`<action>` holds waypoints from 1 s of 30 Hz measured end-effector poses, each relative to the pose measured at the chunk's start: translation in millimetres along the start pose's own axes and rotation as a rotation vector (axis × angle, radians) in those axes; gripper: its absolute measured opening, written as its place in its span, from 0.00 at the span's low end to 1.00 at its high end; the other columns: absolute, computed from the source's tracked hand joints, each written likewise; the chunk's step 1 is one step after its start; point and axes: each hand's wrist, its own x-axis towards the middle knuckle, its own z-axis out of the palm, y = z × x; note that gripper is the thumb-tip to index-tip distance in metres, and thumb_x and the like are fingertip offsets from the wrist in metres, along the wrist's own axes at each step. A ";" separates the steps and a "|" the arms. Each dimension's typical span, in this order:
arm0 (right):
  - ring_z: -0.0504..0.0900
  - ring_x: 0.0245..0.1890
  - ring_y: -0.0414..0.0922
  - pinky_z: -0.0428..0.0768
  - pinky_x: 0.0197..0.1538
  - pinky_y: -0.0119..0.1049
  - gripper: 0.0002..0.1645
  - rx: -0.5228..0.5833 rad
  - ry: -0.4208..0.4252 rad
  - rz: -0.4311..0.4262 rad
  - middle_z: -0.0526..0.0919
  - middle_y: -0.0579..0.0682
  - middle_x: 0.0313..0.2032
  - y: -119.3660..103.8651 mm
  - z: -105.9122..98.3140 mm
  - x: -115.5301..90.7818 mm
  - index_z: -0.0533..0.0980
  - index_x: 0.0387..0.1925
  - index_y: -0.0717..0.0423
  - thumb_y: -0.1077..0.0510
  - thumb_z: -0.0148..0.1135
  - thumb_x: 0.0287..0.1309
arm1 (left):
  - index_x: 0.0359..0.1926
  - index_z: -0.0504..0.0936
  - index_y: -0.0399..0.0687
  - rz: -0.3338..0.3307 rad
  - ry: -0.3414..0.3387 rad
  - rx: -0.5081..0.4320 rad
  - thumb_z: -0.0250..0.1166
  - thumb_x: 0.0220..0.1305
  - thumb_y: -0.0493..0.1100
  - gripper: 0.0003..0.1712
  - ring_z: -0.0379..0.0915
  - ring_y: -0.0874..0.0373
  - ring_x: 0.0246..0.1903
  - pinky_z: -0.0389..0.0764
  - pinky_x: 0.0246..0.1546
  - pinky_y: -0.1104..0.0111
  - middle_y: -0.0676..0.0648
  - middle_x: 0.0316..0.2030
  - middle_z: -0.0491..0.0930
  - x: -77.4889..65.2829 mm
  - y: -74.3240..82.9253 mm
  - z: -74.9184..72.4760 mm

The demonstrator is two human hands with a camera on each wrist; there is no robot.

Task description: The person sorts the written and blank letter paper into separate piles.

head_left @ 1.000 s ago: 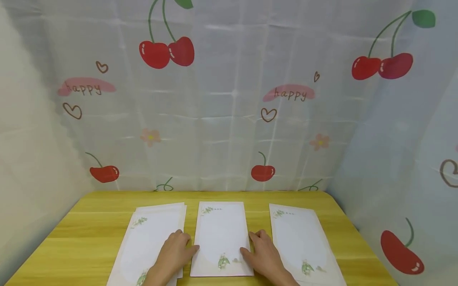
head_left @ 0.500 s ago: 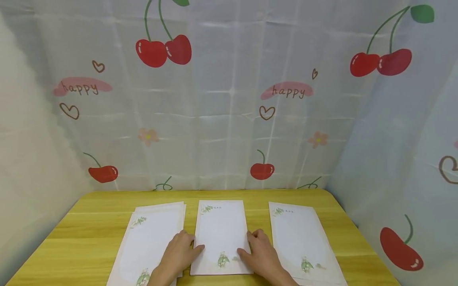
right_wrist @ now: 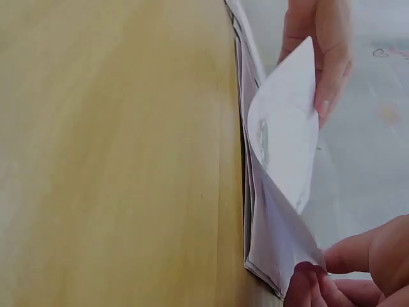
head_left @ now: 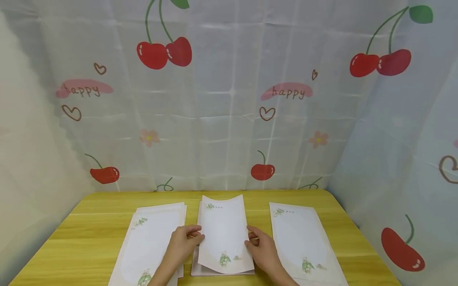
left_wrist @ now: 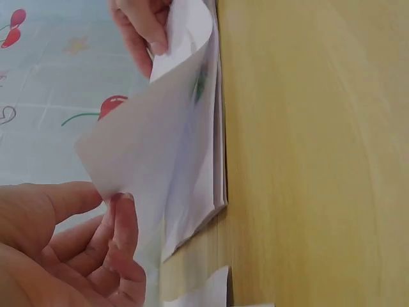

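A sheet of paper with a printed green plant motif is lifted off the middle stack and bows between the two hands. My left hand pinches its left edge between thumb and fingers, as the left wrist view shows of the sheet and hand. On the opposite edge, my right hand pinches the paper too; the right wrist view has that hand at the near corner. Below the raised sheet, the stack's layered edges lie on the table.
To the left lies another pile of printed sheets, slightly fanned. A third pile lies to the right. The yellow wood-grain table ends at a white curtain printed with cherries, which also hangs along the right side.
Both hands have gone from touching the middle stack's side edges to pinching its top sheet. That sheet has risen off the stack and now curves upward at its sides.
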 end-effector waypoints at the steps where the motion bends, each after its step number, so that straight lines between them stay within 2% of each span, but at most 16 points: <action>1: 0.79 0.33 0.43 0.79 0.34 0.31 0.26 0.014 0.007 0.006 0.81 0.54 0.38 0.6 -1.1 -0.3 0.74 0.58 0.72 0.70 0.65 0.56 | 0.46 0.83 0.25 -0.008 -0.001 -0.042 0.69 0.58 0.33 0.16 0.80 0.57 0.26 0.80 0.26 0.70 0.48 0.29 0.82 1.0 0.1 1.5; 3: 0.79 0.32 0.43 0.79 0.33 0.31 0.27 0.027 0.024 0.020 0.81 0.54 0.39 1.8 -4.2 -1.1 0.74 0.59 0.71 0.71 0.65 0.56 | 0.45 0.82 0.24 -0.019 -0.003 -0.104 0.69 0.57 0.32 0.16 0.80 0.56 0.25 0.81 0.26 0.70 0.47 0.28 0.82 2.5 1.0 4.6; 9: 0.79 0.31 0.43 0.79 0.33 0.31 0.26 0.016 0.065 0.046 0.82 0.53 0.38 7.9 -19.6 -4.2 0.75 0.58 0.70 0.71 0.65 0.57 | 0.47 0.81 0.23 -0.029 -0.040 -0.185 0.69 0.57 0.32 0.18 0.81 0.55 0.25 0.82 0.27 0.68 0.47 0.28 0.82 6.8 5.8 17.6; 14: 0.78 0.30 0.43 0.78 0.33 0.31 0.26 -0.010 0.104 0.084 0.81 0.52 0.38 13.7 -37.2 -8.1 0.75 0.58 0.69 0.71 0.65 0.57 | 0.47 0.81 0.23 0.009 -0.070 -0.221 0.70 0.56 0.32 0.19 0.80 0.57 0.24 0.79 0.25 0.70 0.47 0.28 0.82 11.2 15.6 33.9; 21: 0.78 0.29 0.41 0.77 0.33 0.30 0.25 -0.115 0.185 0.146 0.82 0.52 0.37 28.0 -67.5 -15.7 0.76 0.57 0.68 0.70 0.66 0.56 | 0.47 0.81 0.23 0.040 -0.139 -0.258 0.70 0.56 0.32 0.18 0.81 0.57 0.23 0.78 0.22 0.72 0.47 0.28 0.82 19.0 31.2 67.7; 27: 0.78 0.31 0.42 0.77 0.35 0.31 0.26 -0.190 0.210 0.202 0.83 0.54 0.39 39.5 -96.6 -25.9 0.75 0.59 0.67 0.69 0.64 0.58 | 0.45 0.81 0.23 0.037 -0.184 -0.368 0.70 0.54 0.27 0.16 0.82 0.55 0.24 0.83 0.23 0.68 0.46 0.28 0.82 23.6 41.9 101.6; 30: 0.80 0.33 0.43 0.77 0.36 0.31 0.26 -0.215 0.215 0.226 0.83 0.55 0.41 45.2 -112.8 -30.9 0.74 0.60 0.67 0.68 0.64 0.59 | 0.44 0.82 0.24 0.033 -0.198 -0.393 0.69 0.53 0.25 0.15 0.82 0.55 0.24 0.84 0.25 0.66 0.46 0.27 0.82 24.6 46.7 118.6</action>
